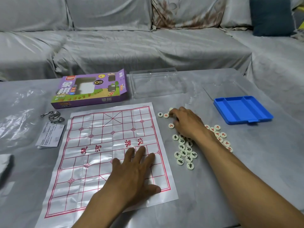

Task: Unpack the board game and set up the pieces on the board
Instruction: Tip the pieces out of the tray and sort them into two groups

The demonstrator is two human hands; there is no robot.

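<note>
A glossy white xiangqi board sheet (98, 145) with red grid lines lies flat on the table. My left hand (136, 168) presses flat on its near right part, fingers straight. To the right of the sheet lie several round white pieces (185, 152) with black characters, and more with red characters (221, 135) beyond my forearm. My right hand (185, 120) reaches over the pile with its fingers curled at a white piece (171, 109) at the far end; the fingertips are hidden. Three single pieces (165, 115) lie just left of that hand.
A purple game box (90, 89) lies behind the sheet. A clear plastic lid (156, 83) is next to it, and a blue tray (241, 109) sits at the right. Metal ring puzzles (52, 116), a leaflet (49, 137) and a plastic bag (16, 116) lie left. A covered sofa stands behind.
</note>
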